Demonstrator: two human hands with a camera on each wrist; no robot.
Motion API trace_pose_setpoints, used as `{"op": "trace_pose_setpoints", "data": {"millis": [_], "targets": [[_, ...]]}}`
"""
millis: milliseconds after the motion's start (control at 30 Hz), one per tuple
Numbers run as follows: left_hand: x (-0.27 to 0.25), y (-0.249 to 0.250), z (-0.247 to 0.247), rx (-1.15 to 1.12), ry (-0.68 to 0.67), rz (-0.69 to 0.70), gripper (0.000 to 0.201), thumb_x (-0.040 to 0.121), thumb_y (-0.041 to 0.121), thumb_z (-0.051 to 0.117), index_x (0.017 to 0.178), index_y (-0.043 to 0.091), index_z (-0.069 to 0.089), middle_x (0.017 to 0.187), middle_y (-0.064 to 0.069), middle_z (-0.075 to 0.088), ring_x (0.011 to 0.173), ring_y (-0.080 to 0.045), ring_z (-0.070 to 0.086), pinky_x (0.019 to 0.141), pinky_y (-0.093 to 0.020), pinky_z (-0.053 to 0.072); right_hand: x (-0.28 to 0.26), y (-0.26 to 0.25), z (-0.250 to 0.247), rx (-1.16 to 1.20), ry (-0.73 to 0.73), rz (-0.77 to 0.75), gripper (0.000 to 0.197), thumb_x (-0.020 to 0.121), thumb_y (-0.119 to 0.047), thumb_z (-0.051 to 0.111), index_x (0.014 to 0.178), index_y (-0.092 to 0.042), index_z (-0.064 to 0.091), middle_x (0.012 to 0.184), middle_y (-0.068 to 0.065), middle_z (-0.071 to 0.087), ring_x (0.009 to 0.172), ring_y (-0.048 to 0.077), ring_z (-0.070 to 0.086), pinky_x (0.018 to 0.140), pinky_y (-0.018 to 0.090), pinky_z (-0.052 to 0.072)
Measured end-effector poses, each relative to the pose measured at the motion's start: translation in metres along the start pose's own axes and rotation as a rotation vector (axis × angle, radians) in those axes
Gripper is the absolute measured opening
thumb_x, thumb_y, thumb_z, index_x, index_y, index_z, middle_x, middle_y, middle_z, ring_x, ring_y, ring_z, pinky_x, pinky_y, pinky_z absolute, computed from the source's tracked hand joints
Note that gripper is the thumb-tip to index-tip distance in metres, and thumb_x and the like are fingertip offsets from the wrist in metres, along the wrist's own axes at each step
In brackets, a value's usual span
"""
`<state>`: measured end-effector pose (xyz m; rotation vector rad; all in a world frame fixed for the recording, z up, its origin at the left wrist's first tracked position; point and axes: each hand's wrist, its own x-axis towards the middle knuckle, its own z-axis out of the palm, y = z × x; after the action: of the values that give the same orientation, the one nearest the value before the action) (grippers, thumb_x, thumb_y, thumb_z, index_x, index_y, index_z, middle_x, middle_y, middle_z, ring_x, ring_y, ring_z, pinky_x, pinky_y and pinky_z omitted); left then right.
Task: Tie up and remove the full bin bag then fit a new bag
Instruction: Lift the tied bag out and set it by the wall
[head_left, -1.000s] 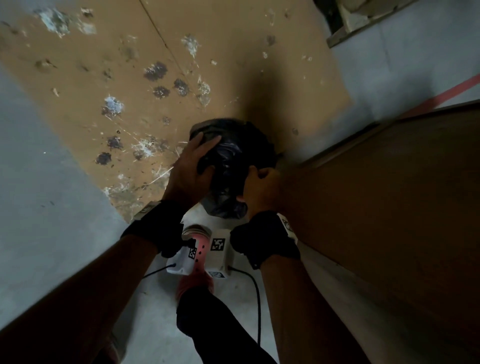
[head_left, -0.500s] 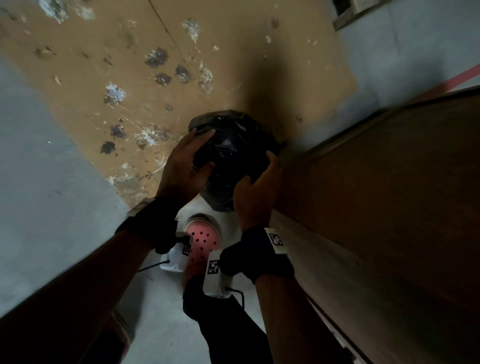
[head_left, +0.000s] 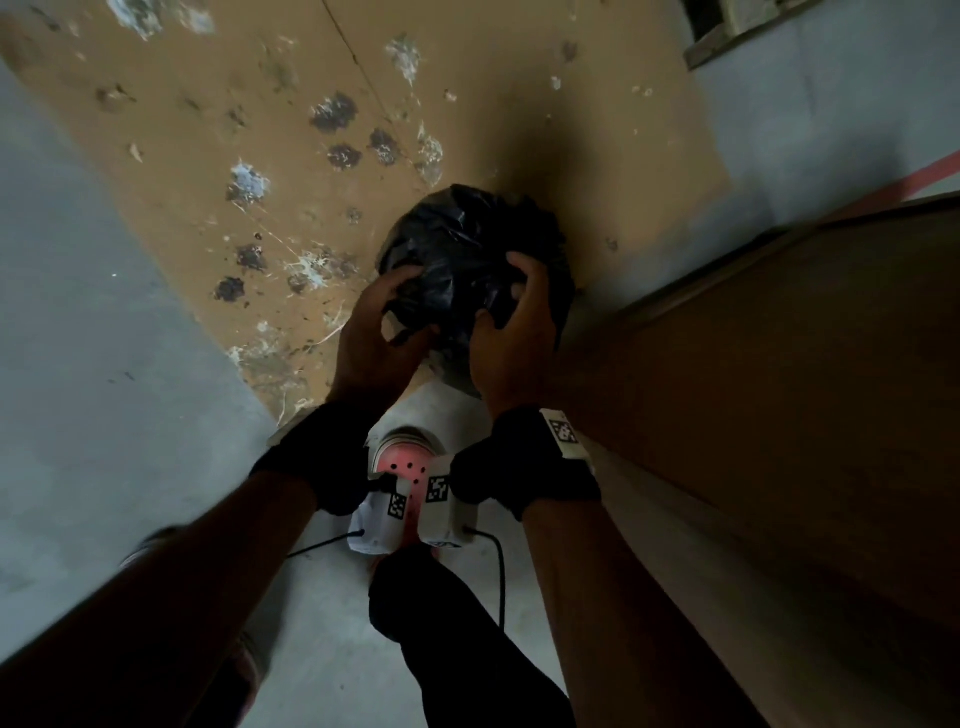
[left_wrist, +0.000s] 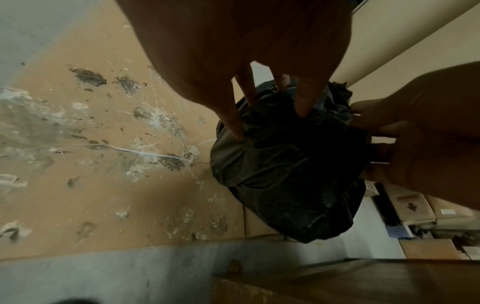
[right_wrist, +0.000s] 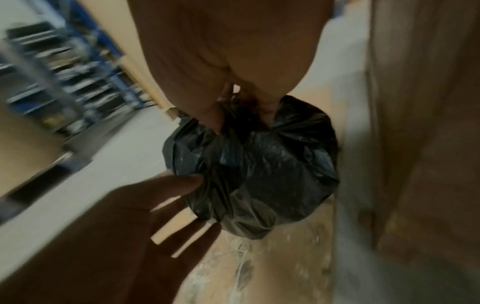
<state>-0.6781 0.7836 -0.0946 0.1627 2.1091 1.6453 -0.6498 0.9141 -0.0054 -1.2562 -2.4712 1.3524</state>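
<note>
A full black bin bag (head_left: 467, 244) hangs between my two hands above the stained cardboard. In the right wrist view my right hand (right_wrist: 244, 115) digs its curled fingers (right_wrist: 218, 119) into the gathered plastic at the top of the bag (right_wrist: 259, 174). My left hand (head_left: 387, 332) presses against the bag's left side; its spread, fairly straight fingers (right_wrist: 182, 185) show in the right wrist view. In the left wrist view those fingertips (left_wrist: 237, 131) rest on the bag (left_wrist: 285, 168). No bin and no new bag are visible.
A stained cardboard sheet (head_left: 291, 171) covers the grey floor (head_left: 78, 364) under the bag. A tall brown wooden panel (head_left: 779, 415) stands close on the right. My foot in a pink clog (head_left: 408, 462) is below the wrists. Stacked boxes (left_wrist: 415, 207) lie beyond.
The bag has moved away from my body and sits higher in view. My right hand shifted from the bag's near side up onto its top; the left hand slid lower on the left side.
</note>
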Motion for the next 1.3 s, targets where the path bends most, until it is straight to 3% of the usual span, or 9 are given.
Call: {"op": "trace_pose_setpoints", "data": {"millis": [167,333,400,500,633,900,1033,1167,1300], "targets": [[0.001,0.024,0.005,-0.140,0.027,0.021,0.049,0.087,0.002,0.076,0.132,0.003,0.057,0.134,-0.009,0.060,0.126,-0.016,0.059,0.101,-0.020,0.050,0.010,-0.001,-0.016,-0.038,0.018,-0.145,0.058,0.089,0.007,0.057,0.144,-0.007,0.050,0.144,0.014,0.055,0.130,0.013,0.051,0.107,0.022,0.044],[-0.001,0.006,0.010,0.146,-0.233,-0.141,0.028,0.078,0.017,0.069,0.104,0.024,0.075,0.111,0.007,0.074,0.111,-0.018,0.069,0.101,-0.044,0.055,0.016,0.024,-0.024,-0.112,0.127,0.036,0.069,0.079,0.013,0.059,0.144,-0.005,0.046,0.145,0.022,0.047,0.132,0.033,0.052,0.103,0.020,0.045],[0.000,0.000,0.007,0.241,-0.170,-0.103,0.020,0.078,0.020,0.062,0.089,0.032,0.073,0.099,0.006,0.077,0.095,-0.015,0.073,0.089,-0.043,0.059,0.014,0.029,-0.021,-0.161,0.073,0.083,0.077,0.078,0.014,0.057,0.150,-0.010,0.042,0.150,0.022,0.041,0.137,0.038,0.046,0.109,0.035,0.046],[0.011,-0.003,0.002,0.188,0.025,-0.031,0.036,0.083,0.006,0.069,0.118,0.017,0.067,0.115,-0.006,0.068,0.097,-0.018,0.067,0.088,-0.038,0.059,0.014,0.034,-0.013,-0.297,-0.031,0.067,0.076,0.083,0.000,0.062,0.155,-0.011,0.038,0.153,0.023,0.041,0.143,0.042,0.039,0.116,0.054,0.040],[0.020,0.000,0.007,0.170,-0.201,0.044,0.074,0.083,-0.005,0.070,0.150,0.018,0.049,0.148,-0.008,0.052,0.126,-0.020,0.055,0.099,-0.028,0.050,0.016,0.037,-0.010,-0.317,0.020,0.092,0.078,0.075,-0.015,0.060,0.151,-0.010,0.043,0.147,0.023,0.046,0.138,0.045,0.044,0.110,0.060,0.043],[0.028,0.017,0.030,0.172,-0.209,0.098,0.070,0.089,0.000,0.071,0.152,0.015,0.045,0.153,-0.010,0.049,0.126,-0.006,0.042,0.103,-0.029,0.046,0.028,0.042,-0.020,-0.347,-0.010,0.101,0.079,0.078,-0.024,0.060,0.153,-0.008,0.041,0.154,0.024,0.041,0.143,0.044,0.038,0.116,0.057,0.037],[0.031,0.009,0.032,0.162,-0.210,0.139,0.068,0.090,0.001,0.070,0.152,0.016,0.047,0.152,-0.007,0.051,0.129,-0.005,0.046,0.101,-0.024,0.046,0.041,0.043,-0.022,-0.448,0.055,0.218,0.103,0.082,-0.019,0.079,0.163,-0.022,0.016,0.162,0.024,0.021,0.145,0.045,0.032,0.118,0.054,0.034],[0.030,0.004,0.028,0.154,-0.217,0.138,0.071,0.088,-0.002,0.070,0.153,0.014,0.045,0.149,-0.003,0.049,0.130,-0.004,0.045,0.097,-0.009,0.044,0.045,0.045,-0.015,-0.450,0.033,0.232,0.109,0.081,-0.034,0.083,0.163,-0.025,0.012,0.157,0.023,0.031,0.140,0.046,0.038,0.114,0.056,0.037],[0.026,-0.001,0.024,0.188,-0.228,0.120,0.073,0.087,0.000,0.070,0.154,0.017,0.045,0.153,-0.012,0.048,0.137,-0.026,0.048,0.103,-0.038,0.052,0.045,0.048,-0.010,-0.486,0.006,0.284,0.075,0.082,-0.044,0.081,0.145,-0.025,0.045,0.156,0.021,0.031,0.137,0.046,0.039,0.108,0.055,0.043]]}}
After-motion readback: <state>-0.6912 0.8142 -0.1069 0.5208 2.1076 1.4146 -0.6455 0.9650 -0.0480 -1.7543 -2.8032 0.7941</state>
